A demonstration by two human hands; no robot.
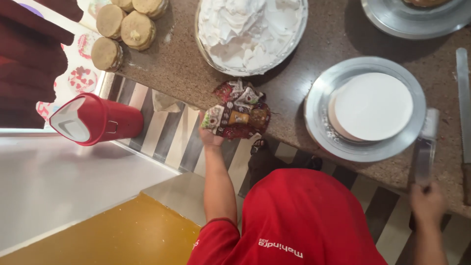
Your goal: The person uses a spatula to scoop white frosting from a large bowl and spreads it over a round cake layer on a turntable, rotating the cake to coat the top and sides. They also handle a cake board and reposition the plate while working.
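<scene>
Head view: the left hand (pixel 211 135) reaches up from the floor side to the desk (pixel 294 64) edge, and its fingers are closed on a crumpled bundle of printed wrappers (pixel 239 110). The bundle lies on the desk just past the edge, directly beyond the fingers and slightly to their right, so the hand sits at its near-left corner. Its long axis runs roughly along the desk edge, across the line of the forearm. Just beyond the bundle, nearly touching it, stands a bowl of white cream (pixel 251 32).

The right hand (pixel 428 202) is well apart from the wrappers, at the near-right desk edge. Its fingers are wrapped round the handle of a flat metal scraper (pixel 425 147), blurred, whose blade points away from the body and overlaps the right rim of a silver turntable (pixel 319 127) bearing a white round board (pixel 373 105). A long knife (pixel 463 103) lies just right of it, lengthwise away from the body.

The left hand alone is at the wrappers; the turntable stands between the two hands. Sandwich biscuits (pixel 127 27) sit far left, and a red jug (pixel 95 120) lies below the desk.
</scene>
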